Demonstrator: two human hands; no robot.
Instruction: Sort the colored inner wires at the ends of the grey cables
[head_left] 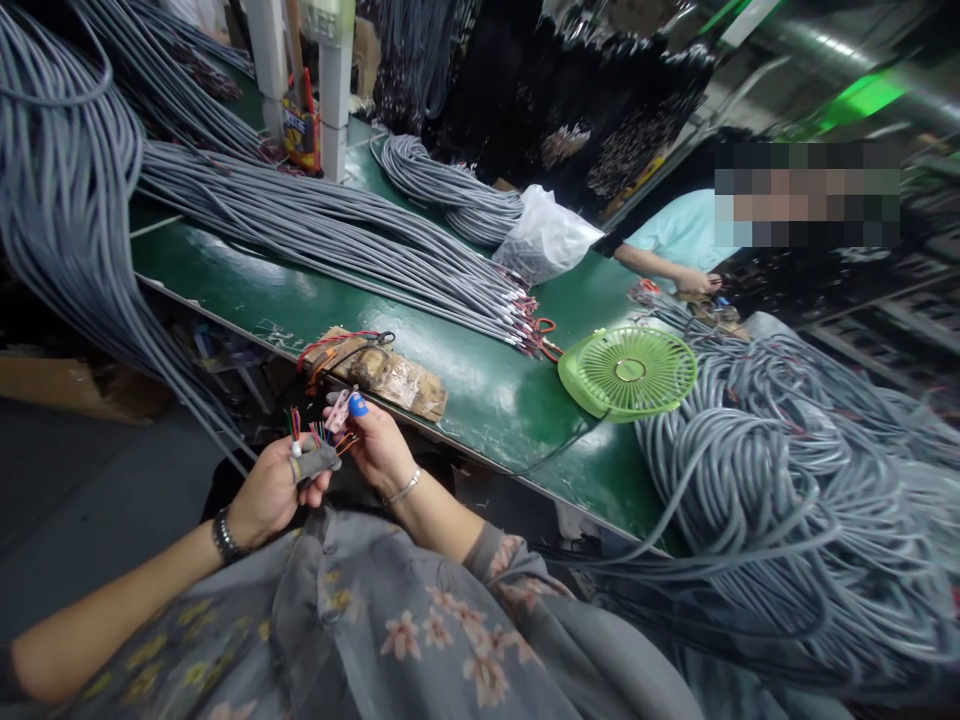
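Close to my body, my left hand (274, 490) is closed on the end of a grey cable, where thin coloured wires (295, 422) fan out. A grey covering wraps its thumb. Beside it my right hand (384, 448), with a blue cover on its thumb, pinches a small pale pink piece (339, 410) whose kind I cannot make out. More loose wires (321, 433) lie between the two hands, which almost touch. Just beyond them, at the table edge, sits a wooden block (424, 390) wrapped in clear tape, with red and black leads.
A long bundle of grey cables (360, 230) crosses the green table (487, 385). A green fan (630, 370) stands to the right, before a large heap of coiled cables (787, 480). Across the table a co-worker's hand (694, 280) handles something small. A white plastic bag (547, 235) lies nearby.
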